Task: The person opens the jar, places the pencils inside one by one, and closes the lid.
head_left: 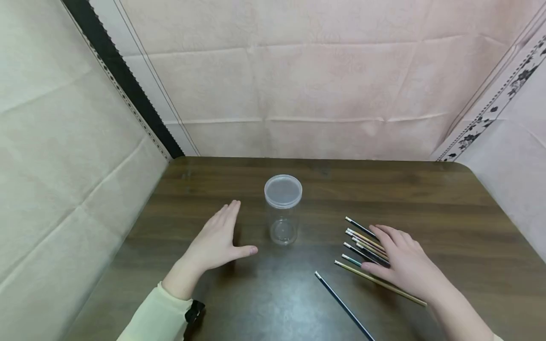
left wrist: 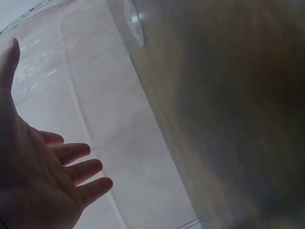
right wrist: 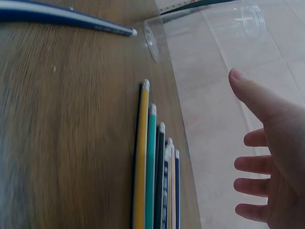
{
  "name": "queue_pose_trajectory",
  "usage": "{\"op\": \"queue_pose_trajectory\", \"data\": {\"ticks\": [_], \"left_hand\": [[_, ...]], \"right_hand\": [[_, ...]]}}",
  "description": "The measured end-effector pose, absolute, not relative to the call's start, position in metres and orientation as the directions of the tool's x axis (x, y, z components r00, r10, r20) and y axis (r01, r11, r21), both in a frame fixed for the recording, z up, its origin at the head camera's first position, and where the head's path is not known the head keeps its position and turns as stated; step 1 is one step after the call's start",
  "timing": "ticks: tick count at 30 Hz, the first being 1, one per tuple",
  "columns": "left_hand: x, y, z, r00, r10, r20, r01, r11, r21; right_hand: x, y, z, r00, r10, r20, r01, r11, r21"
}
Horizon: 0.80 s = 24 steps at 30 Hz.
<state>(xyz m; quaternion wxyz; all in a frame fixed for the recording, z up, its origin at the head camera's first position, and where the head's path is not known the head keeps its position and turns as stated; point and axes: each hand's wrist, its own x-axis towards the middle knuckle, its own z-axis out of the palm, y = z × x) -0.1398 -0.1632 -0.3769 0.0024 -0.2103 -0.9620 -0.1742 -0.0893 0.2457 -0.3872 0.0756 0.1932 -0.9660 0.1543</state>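
A clear, upright jar (head_left: 283, 220) with a translucent lid (head_left: 283, 191) stands in the middle of the table. My left hand (head_left: 215, 241) is held to the left of the jar, fingers extended and thumb spread toward it, with nothing in its grasp. On the right, my right hand (head_left: 403, 260) is over a loose row of several pencils and partly hides them. Its fingers and thumb look loosely extended in the right wrist view, beside the pencils, not curled round any. Yellow (right wrist: 141, 157), green (right wrist: 151, 167) and dark pencils (right wrist: 160, 176) lie side by side.
One dark blue pencil (head_left: 343, 305) lies apart from the row, nearer the front of the brown wooden table (head_left: 273, 293). Pale cloth (head_left: 324, 94) hangs behind the table's far edge and along both sides. A black band (head_left: 128, 83) runs down at the left.
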Motion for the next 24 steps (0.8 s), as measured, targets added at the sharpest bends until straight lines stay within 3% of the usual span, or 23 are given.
{"op": "queue_pose_trajectory", "data": {"ticks": [6, 12, 24], "left_hand": [[-0.139, -0.158, -0.379, -0.916, 0.399, 0.044, 0.373, 0.806, 0.459], [-0.139, -0.156, -0.380, -0.912, 0.406, 0.057, 0.384, 0.794, 0.472], [-0.141, -0.163, -0.379, -0.926, 0.374, 0.042, 0.372, 0.892, 0.257]], "right_hand": [[-0.100, 0.230, -0.389, -0.906, -0.367, 0.210, -0.417, 0.855, -0.307], [-0.107, 0.220, -0.389, -0.910, -0.365, 0.198, -0.412, 0.856, -0.311], [-0.118, 0.223, -0.387, -0.939, -0.315, 0.136, -0.337, 0.922, -0.189]]}}
